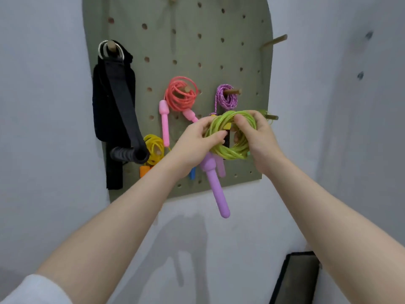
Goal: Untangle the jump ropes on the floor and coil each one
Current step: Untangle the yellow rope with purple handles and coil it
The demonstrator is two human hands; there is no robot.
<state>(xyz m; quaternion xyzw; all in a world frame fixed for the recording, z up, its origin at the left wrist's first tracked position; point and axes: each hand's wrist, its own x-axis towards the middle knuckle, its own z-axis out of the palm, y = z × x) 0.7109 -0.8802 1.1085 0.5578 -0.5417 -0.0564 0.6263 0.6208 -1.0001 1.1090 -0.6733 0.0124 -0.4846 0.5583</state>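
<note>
Against the green pegboard on the far wall, both hands gripped a coiled green jump rope: left hand pinching its left side, right hand curled around its right, beside a bare peg. Its purple handles dangled below. Coral, purple and yellow coils already hung nearby, so the task looked nearly finished. A black strap hung far left.

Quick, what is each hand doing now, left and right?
Left hand: grips the green rope coil.
Right hand: grips the same coil on its other side.
</note>
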